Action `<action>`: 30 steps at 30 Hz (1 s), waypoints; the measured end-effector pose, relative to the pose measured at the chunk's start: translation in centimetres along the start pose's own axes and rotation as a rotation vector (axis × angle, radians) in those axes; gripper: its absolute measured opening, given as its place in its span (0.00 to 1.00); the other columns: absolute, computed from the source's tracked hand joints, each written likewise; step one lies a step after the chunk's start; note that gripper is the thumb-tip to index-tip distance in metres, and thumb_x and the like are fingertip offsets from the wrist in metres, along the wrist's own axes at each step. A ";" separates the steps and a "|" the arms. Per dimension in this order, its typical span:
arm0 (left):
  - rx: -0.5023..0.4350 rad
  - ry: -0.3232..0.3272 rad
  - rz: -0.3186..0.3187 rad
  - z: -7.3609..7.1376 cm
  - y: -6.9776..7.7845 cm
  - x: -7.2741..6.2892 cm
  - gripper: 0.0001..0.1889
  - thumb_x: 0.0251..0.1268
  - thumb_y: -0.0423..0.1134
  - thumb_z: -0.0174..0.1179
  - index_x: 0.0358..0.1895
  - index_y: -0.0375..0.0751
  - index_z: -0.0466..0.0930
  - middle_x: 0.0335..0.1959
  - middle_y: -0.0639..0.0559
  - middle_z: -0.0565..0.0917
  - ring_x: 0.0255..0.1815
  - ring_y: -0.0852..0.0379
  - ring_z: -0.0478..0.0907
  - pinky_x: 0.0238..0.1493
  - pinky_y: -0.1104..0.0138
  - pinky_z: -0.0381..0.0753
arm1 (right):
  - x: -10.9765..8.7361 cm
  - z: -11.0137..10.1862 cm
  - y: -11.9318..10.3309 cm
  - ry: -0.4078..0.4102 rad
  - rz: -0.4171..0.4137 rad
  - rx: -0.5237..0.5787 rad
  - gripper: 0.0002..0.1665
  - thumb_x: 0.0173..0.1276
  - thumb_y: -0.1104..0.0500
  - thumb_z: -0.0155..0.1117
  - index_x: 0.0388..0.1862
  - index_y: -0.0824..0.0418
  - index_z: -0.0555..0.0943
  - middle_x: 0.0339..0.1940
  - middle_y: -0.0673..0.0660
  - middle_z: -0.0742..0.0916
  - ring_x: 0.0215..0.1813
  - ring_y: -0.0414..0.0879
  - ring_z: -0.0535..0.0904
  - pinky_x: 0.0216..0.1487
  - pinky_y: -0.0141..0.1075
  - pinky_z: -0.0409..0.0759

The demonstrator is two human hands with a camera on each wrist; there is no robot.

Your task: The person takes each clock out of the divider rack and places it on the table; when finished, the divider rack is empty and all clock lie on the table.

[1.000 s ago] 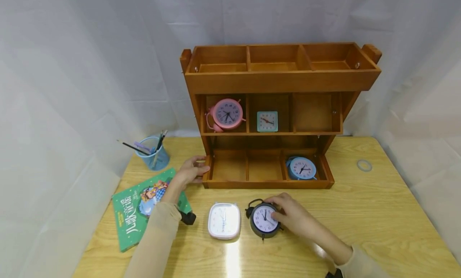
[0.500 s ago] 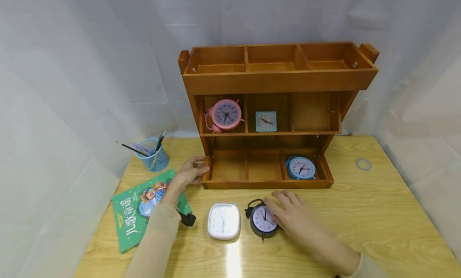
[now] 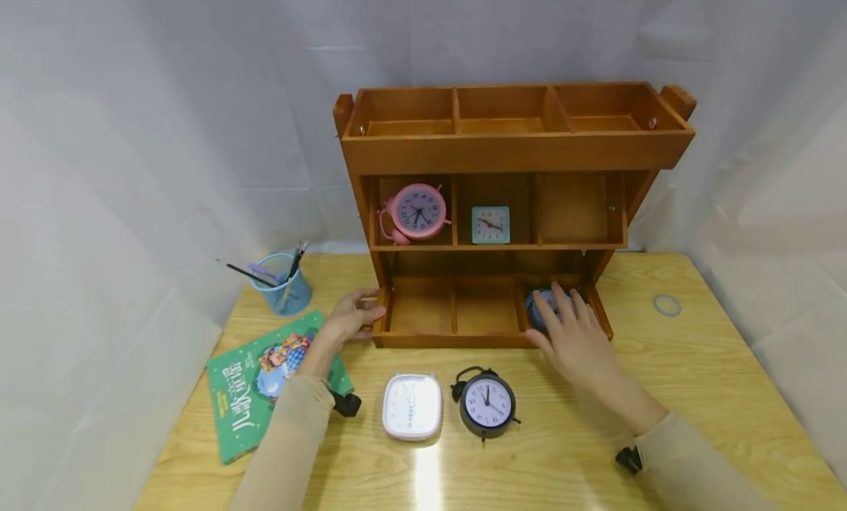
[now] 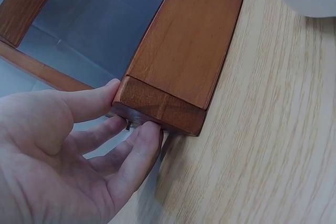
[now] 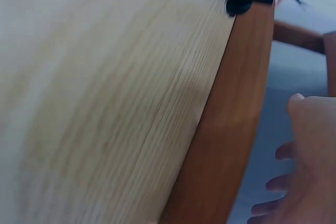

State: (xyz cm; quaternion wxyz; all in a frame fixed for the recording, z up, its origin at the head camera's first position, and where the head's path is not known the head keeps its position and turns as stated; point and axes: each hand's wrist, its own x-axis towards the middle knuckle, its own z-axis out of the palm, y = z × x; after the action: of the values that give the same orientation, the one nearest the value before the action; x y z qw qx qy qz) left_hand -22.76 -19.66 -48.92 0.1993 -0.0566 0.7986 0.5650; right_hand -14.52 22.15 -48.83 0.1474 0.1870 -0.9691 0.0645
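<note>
My left hand [image 3: 354, 316] grips the left end of the bottom tray of a brown wooden shelf [image 3: 516, 152]; in the left wrist view its thumb and fingertips pinch the tray's corner [image 4: 163, 106]. Over the tray's right compartment, my right hand [image 3: 579, 342] reaches with spread fingers, partly covering a blue alarm clock [image 3: 537, 314]. The right wrist view shows that hand [image 5: 310, 156] beside the wooden edge [image 5: 226, 124]. A black twin-bell alarm clock [image 3: 487, 404] lies face up in front of the shelf, with a white square clock [image 3: 412, 406] left of it.
On the middle tier are a pink alarm clock [image 3: 418, 212] and a small mint square clock [image 3: 490, 225]. A green book [image 3: 241, 386] lies partly under the left forearm. Behind it stands a blue pen cup [image 3: 287, 294]. A pale ring [image 3: 667, 305] lies at right.
My right hand has left the black alarm clock and moved up and right to the blue one in the bottom tray. The left hand keeps its grip on the shelf.
</note>
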 end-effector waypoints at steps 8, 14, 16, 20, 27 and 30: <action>0.002 0.007 -0.002 0.1 -0.1 0.1 0.31 0.81 0.40 0.59 0.81 0.43 0.63 0.75 0.33 0.70 0.58 0.46 0.79 0.53 0.57 0.87 | 1.8 1.2 1.9 -0.047 0.032 0.080 0.38 0.82 0.48 0.60 0.79 0.69 0.66 0.76 0.80 0.68 0.74 0.79 0.68 0.74 0.69 0.68; 0.001 0.000 0.000 0.1 -0.3 0.2 0.31 0.81 0.40 0.59 0.81 0.42 0.62 0.76 0.32 0.69 0.59 0.45 0.79 0.52 0.59 0.88 | 2.4 1.8 2.5 -0.150 0.107 0.112 0.38 0.86 0.44 0.52 0.81 0.69 0.63 0.77 0.81 0.65 0.74 0.80 0.66 0.73 0.70 0.68; -0.004 -0.001 0.000 0.1 -0.3 0.2 0.31 0.81 0.40 0.59 0.81 0.42 0.62 0.76 0.31 0.69 0.59 0.45 0.79 0.50 0.60 0.87 | 2.6 2.0 2.7 -0.200 0.147 0.154 0.40 0.87 0.42 0.48 0.82 0.68 0.61 0.78 0.81 0.62 0.74 0.82 0.64 0.71 0.72 0.68; -0.013 0.000 0.002 0.1 -0.2 0.2 0.31 0.81 0.40 0.59 0.81 0.41 0.62 0.75 0.31 0.69 0.57 0.46 0.79 0.48 0.62 0.87 | 3.0 2.1 2.9 -0.285 0.214 0.223 0.43 0.87 0.37 0.41 0.85 0.66 0.56 0.79 0.82 0.59 0.73 0.85 0.62 0.66 0.75 0.70; -0.016 -0.001 0.004 0.1 -0.3 0.0 0.31 0.81 0.40 0.58 0.82 0.40 0.61 0.76 0.31 0.68 0.55 0.49 0.79 0.45 0.64 0.86 | 3.7 1.8 2.8 -0.347 0.273 0.251 0.46 0.86 0.36 0.44 0.85 0.66 0.53 0.77 0.85 0.61 0.70 0.87 0.65 0.64 0.75 0.71; -0.018 -0.001 0.005 0.1 -0.2 -0.1 0.32 0.81 0.40 0.58 0.82 0.40 0.61 0.76 0.31 0.68 0.55 0.49 0.79 0.45 0.65 0.86 | 4.0 1.5 2.7 -0.364 0.323 0.290 0.47 0.84 0.36 0.48 0.85 0.66 0.53 0.76 0.87 0.62 0.69 0.87 0.66 0.64 0.75 0.72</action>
State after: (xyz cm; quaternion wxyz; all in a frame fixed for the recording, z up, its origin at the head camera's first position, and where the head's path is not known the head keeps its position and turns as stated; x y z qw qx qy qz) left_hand -22.57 -19.65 -49.14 0.1977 -0.0559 0.7936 0.5728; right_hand -19.50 22.96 -49.16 -0.0698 0.0577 -0.9775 0.1903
